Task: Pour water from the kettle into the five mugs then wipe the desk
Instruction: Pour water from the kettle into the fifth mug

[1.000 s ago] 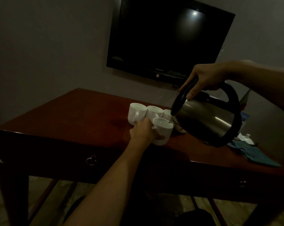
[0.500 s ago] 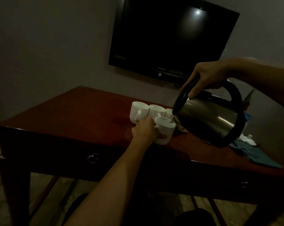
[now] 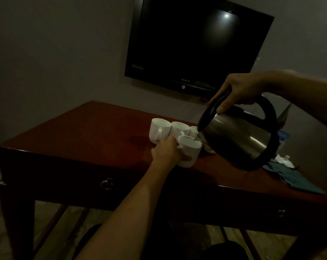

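While the right hand (image 3: pixel 239 92) grips the tilted kettle (image 3: pixel 239 141), its spout at three o'clock over the front mug (image 3: pixel 189 152), the left hand (image 3: pixel 167 152) clasps that mug.

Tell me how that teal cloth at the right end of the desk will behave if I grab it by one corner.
The teal cloth lies flat in soft folds, so it will probably hang limp and unfold rather than lift as one piece. It looks thin, so likely light. One edge sits by a small white lid-like item; whether they touch is unclear, so dragging the cloth might nudge it.
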`<action>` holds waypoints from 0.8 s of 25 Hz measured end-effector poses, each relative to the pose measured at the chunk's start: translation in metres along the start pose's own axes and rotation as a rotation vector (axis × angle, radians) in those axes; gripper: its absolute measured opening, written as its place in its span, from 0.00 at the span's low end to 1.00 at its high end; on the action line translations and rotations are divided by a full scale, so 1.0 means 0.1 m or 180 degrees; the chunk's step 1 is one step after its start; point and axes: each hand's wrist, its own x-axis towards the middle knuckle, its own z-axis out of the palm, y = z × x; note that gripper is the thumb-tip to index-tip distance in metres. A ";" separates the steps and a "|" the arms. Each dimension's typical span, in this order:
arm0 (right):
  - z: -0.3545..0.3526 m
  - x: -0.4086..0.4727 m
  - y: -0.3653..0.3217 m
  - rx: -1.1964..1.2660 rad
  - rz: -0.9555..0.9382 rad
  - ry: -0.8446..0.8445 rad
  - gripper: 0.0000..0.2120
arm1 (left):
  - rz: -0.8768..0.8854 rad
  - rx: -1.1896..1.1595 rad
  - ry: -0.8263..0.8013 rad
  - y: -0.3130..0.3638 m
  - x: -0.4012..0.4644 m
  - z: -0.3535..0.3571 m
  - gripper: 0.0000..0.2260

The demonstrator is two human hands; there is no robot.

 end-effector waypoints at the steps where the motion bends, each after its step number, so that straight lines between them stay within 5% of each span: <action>1: 0.01 -0.02 0.01 0.0030 -0.0017 0.0042 0.26 | 0.0002 0.0004 -0.0002 0.00 0.00 0.00 0.28; 8: 0.17 -0.26 0.29 0.0583 -0.0223 0.0472 0.26 | 0.0189 -0.0044 0.0204 -0.04 -0.03 0.04 0.28; 12: 0.45 -0.45 0.55 0.1187 -0.0249 0.1020 0.19 | 0.0044 0.0060 0.0260 0.02 -0.07 0.04 0.26; 20: 1.18 -0.55 0.93 0.2452 -0.0077 0.2222 0.25 | -0.0051 0.0169 0.0533 0.08 -0.17 0.08 0.22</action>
